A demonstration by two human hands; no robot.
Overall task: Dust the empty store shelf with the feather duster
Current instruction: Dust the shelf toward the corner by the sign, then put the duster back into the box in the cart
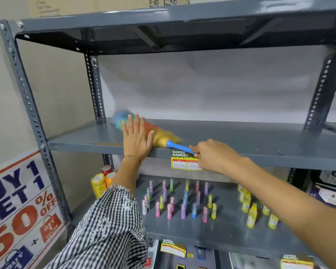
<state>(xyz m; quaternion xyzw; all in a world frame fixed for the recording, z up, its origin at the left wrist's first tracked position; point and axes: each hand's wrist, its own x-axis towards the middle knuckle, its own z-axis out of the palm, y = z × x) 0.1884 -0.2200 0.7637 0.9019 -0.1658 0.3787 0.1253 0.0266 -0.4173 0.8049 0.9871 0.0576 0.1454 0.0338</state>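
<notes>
A bare grey metal shelf (231,138) runs across the middle of the rack. On its left part lies a rainbow feather duster (163,137), blurred, its fluffy head reaching toward the back left post. My right hand (211,155) grips the duster's blue handle (179,146) at the shelf's front edge. My left hand (137,139) rests flat on the front edge with fingers spread, in front of the duster's head and covering part of it.
A yellow price tag (184,162) hangs under the shelf edge. The shelf below (221,230) holds several small coloured bottles and yellow bottles. A "Buy 1 Get 1" sign (19,210) leans at the lower left. Another grey shelf (182,18) sits above.
</notes>
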